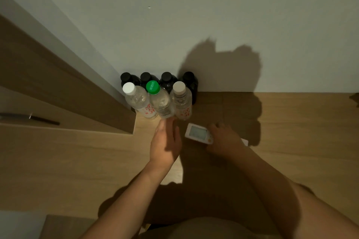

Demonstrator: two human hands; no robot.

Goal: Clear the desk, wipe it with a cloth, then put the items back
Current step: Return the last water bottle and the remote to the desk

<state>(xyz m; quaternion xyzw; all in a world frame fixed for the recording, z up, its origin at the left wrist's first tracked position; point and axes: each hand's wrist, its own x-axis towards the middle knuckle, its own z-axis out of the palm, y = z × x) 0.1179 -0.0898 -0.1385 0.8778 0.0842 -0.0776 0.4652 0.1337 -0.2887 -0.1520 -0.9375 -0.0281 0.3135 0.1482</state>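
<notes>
I see the wooden desk (291, 126) running under a pale wall (213, 15), with a wooden side panel (58, 75) slanting in at the left. In the back corner stand 4 dark bottles with black caps (166, 79) in a row against the wall, and just in front of them 3 clear water bottles (163, 101), 2 white-capped and the middle 1 green-capped. My left hand (166, 141) hovers just before the clear bottles, fingers straight and close together, holding nothing. My right hand (225, 139) grips a small white device with a grey screen (197, 133), fingers curled round its right end, low over the desk. A dark pen (35, 118) lies on the left ledge.
</notes>
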